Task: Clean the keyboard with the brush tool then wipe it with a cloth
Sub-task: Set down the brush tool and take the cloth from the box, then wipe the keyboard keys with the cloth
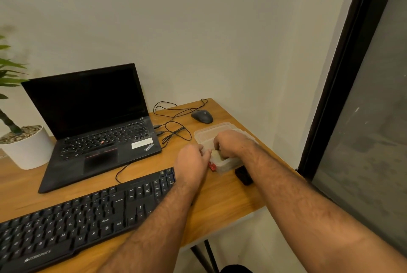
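Plain off-white wall (pixel 198 30) behind a wooden desk (pixel 222 202); light even and soft. Dark-framed window (pixel 343 79) at right, its glass (pixel 374 140) dim and grey. Black desk leg (pixel 208 255) under the near right corner. Pale floor (pixel 253 246) below.

A pale cloth (pixel 218 154) is gripped by the right hand (pixel 231 144) inside a clear plastic container (pixel 226 166). The container's near-left wall is held by the left hand (pixel 191 163). Left of that grip lies the black keyboard (pixel 88 217).
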Tool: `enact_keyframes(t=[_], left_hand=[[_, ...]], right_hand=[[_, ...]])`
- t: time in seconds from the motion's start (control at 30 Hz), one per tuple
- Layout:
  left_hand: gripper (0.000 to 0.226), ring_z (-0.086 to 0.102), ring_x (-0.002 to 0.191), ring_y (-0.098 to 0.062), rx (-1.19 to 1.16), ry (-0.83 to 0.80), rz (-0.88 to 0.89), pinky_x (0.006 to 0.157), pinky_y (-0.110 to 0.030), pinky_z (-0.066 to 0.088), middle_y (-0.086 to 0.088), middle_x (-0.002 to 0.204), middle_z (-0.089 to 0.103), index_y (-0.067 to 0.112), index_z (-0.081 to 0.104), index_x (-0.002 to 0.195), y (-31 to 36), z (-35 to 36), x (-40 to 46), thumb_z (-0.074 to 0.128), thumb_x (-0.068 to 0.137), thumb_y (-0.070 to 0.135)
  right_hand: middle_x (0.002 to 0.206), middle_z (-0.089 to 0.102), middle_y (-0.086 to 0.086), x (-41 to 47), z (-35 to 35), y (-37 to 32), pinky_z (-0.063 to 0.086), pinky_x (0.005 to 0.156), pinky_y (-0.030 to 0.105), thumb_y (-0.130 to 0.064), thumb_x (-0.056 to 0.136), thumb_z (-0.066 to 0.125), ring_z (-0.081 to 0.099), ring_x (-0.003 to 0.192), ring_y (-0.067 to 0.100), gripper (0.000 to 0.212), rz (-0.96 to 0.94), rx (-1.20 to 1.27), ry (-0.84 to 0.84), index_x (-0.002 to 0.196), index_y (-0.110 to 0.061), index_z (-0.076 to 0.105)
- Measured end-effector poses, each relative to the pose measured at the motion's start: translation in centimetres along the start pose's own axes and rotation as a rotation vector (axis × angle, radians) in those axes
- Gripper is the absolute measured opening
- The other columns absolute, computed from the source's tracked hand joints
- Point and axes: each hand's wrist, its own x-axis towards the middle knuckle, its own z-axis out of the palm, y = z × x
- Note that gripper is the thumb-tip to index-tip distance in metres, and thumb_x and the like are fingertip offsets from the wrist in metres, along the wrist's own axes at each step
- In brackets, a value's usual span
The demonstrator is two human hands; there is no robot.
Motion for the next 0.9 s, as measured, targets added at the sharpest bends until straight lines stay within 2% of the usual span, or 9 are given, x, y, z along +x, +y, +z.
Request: enact_keyframes(t=[0.1, 0.2, 0.3, 0.4, 0.5, 0.57, 0.63, 0.73, 0.9], left_hand=[[0.03, 0.064, 0.077, -0.012, -0.011, -0.002, -0.009, 0.072, -0.032, 0.057, 0.01, 0.077, 0.059, 0.038, 0.045, 0.071, 0.2, 0.0, -0.1, 0.057, 0.098, 0.039], [0.011, 0.058, 0.077, -0.008, -0.021, 0.003, -0.007, 0.072, -0.028, 0.053, 0.011, 0.08, 0.056, 0.033, 0.064, 0.092, 0.5, -0.1, -0.1, 0.057, 0.099, 0.038], [0.026, 0.055, 0.077, -0.006, -0.017, 0.021, 0.004, 0.069, -0.026, 0.049, 0.012, 0.082, 0.057, 0.019, 0.07, 0.106, 0.3, 0.1, 0.0, 0.054, 0.1, 0.038], [0.034, 0.059, 0.076, -0.006, -0.102, 0.063, 0.006, 0.067, -0.029, 0.052, 0.012, 0.084, 0.062, 0.019, 0.07, 0.111, 0.4, -0.4, -0.3, 0.049, 0.101, 0.044], [0.038, 0.057, 0.078, 0.001, -0.386, 0.092, -0.002, 0.064, -0.022, 0.048, 0.014, 0.087, 0.062, 0.022, 0.068, 0.113, 1.0, -1.9, -0.4, 0.047, 0.1, 0.051], [0.043, 0.061, 0.091, -0.003, -0.664, -0.002, -0.027, 0.079, -0.027, 0.053, 0.014, 0.1, 0.064, 0.021, 0.065, 0.117, 1.5, -3.3, -0.3, 0.051, 0.097, 0.056], [0.042, 0.065, 0.102, -0.009, -0.881, -0.078, -0.04, 0.089, -0.036, 0.056, 0.008, 0.107, 0.07, 0.02, 0.065, 0.117, 1.8, -4.4, -0.4, 0.058, 0.093, 0.054], [0.035, 0.069, 0.095, -0.006, -1.1, -0.054, -0.055, 0.076, -0.022, 0.056, 0.002, 0.105, 0.073, 0.018, 0.063, 0.119, 1.9, -6.2, -1.3, 0.067, 0.092, 0.039], [0.035, 0.071, 0.09, -0.018, -1.285, -0.081, -0.102, 0.071, -0.029, 0.057, -0.008, 0.107, 0.072, 0.014, 0.059, 0.121, 0.7, -9.8, -3.0, 0.072, 0.09, 0.022]], right_hand=[[0.108, 0.065, -0.004, -0.2, 0.1, 0.2, 0.049, 0.082, 0.029, -0.011, 0.082, 0.071, 0.054, 0.093, 0.013, 0.033, 0.009, 0.053, -0.001, 0.111, -0.026, 0.069], [0.102, 0.065, -0.005, -0.3, 0.1, 0.6, 0.051, 0.084, 0.03, -0.013, 0.077, 0.075, 0.057, 0.094, 0.013, 0.03, 0.012, 0.106, 0.0, 0.104, -0.025, 0.068], [0.094, 0.062, -0.008, -0.7, -0.9, 1.3, 0.05, 0.076, 0.027, -0.014, 0.076, 0.076, 0.057, 0.089, 0.011, 0.029, 0.003, 0.2, 0.069, 0.103, -0.025, 0.071], [0.086, 0.064, -0.006, -1.8, -3.3, 1.8, 0.051, 0.066, 0.026, -0.012, 0.079, 0.071, 0.058, 0.076, 0.009, 0.027, -0.006, 0.34, 0.189, 0.105, -0.02, 0.072], [0.074, 0.062, -0.003, -3.5, -5.6, 1.7, 0.055, 0.056, 0.031, -0.004, 0.079, 0.068, 0.06, 0.063, 0.012, 0.024, -0.021, 0.61, 0.278, 0.099, -0.018, 0.071], [0.068, 0.061, 0.0, -4.7, -6.9, 1.0, 0.057, 0.06, 0.041, 0.001, 0.078, 0.065, 0.061, 0.058, 0.015, 0.024, -0.066, 0.775, 0.314, 0.096, -0.014, 0.071], [0.065, 0.059, 0.001, -5.6, -7.8, -0.1, 0.057, 0.062, 0.041, 0.004, 0.078, 0.064, 0.062, 0.058, 0.016, 0.026, -0.116, 0.91, 0.321, 0.1, -0.008, 0.072], [0.066, 0.059, 0.004, -7.0, -8.4, -2.2, 0.056, 0.061, 0.036, 0.004, 0.078, 0.064, 0.062, 0.062, 0.018, 0.03, -0.183, 0.992, 0.322, 0.106, -0.006, 0.071], [0.068, 0.065, 0.0, -9.2, -8.0, -5.5, 0.058, 0.06, 0.032, 0.008, 0.082, 0.062, 0.067, 0.068, 0.016, 0.038, -0.279, 1.106, 0.258, 0.117, -0.008, 0.067]])
